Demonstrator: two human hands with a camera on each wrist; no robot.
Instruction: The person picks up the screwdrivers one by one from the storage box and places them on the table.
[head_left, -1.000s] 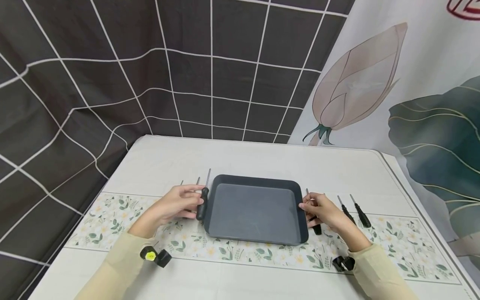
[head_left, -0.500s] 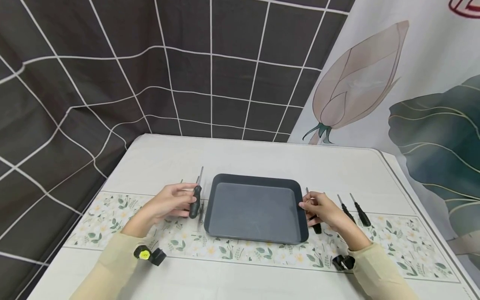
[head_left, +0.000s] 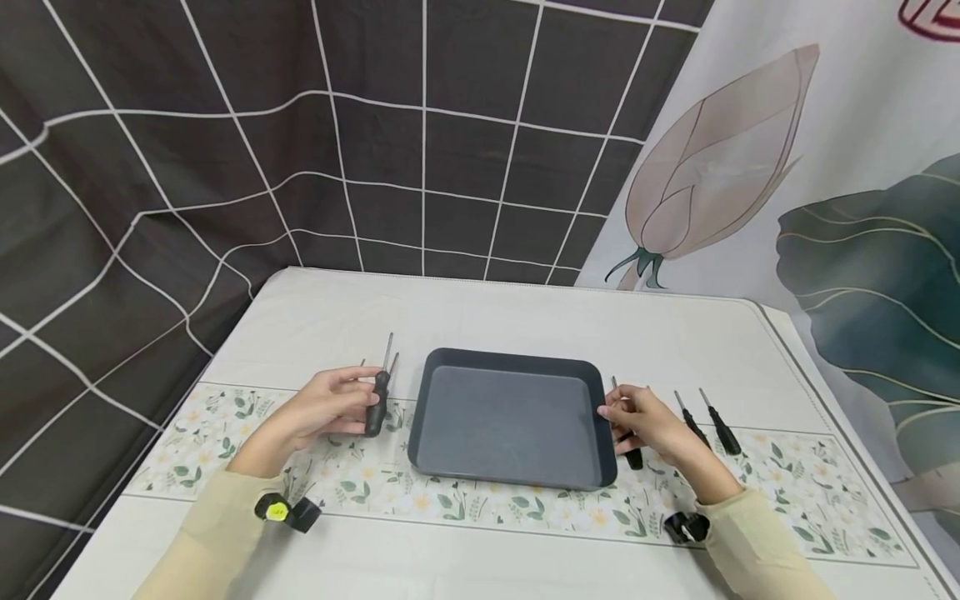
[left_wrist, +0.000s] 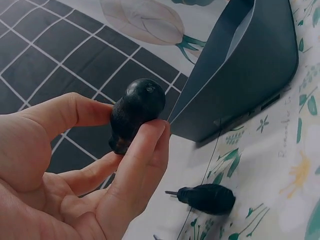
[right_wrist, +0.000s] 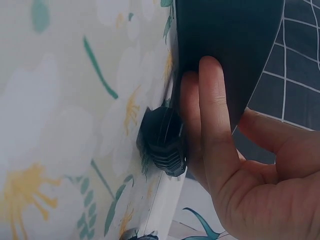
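A black-handled screwdriver [head_left: 378, 404] points its metal shaft up and away from me. My left hand [head_left: 315, 406] pinches its handle [left_wrist: 139, 107] between thumb and fingers, left of the grey rectangular tray [head_left: 510, 429]. Another screwdriver [left_wrist: 207, 199] lies on the cloth between that hand and the tray. On the tray's right side my right hand [head_left: 647, 423] grips the rim, its fingers [right_wrist: 215, 95] against the outer wall and the thumb at the edge. Just under this hand is a black screwdriver handle [right_wrist: 165, 140], partly hidden in the head view.
Two more screwdrivers, one [head_left: 692, 423] and another [head_left: 724, 432], lie right of my right hand. A thin metal tip [head_left: 363, 362] shows behind my left hand. The white table [head_left: 480, 542] carries a floral strip. A dark gridded curtain [head_left: 465, 150] hangs behind.
My left hand has moved left with the screwdriver, away from the tray's left side, uncovering part of the screwdriver lying there. My right hand and the tray have stayed in place.
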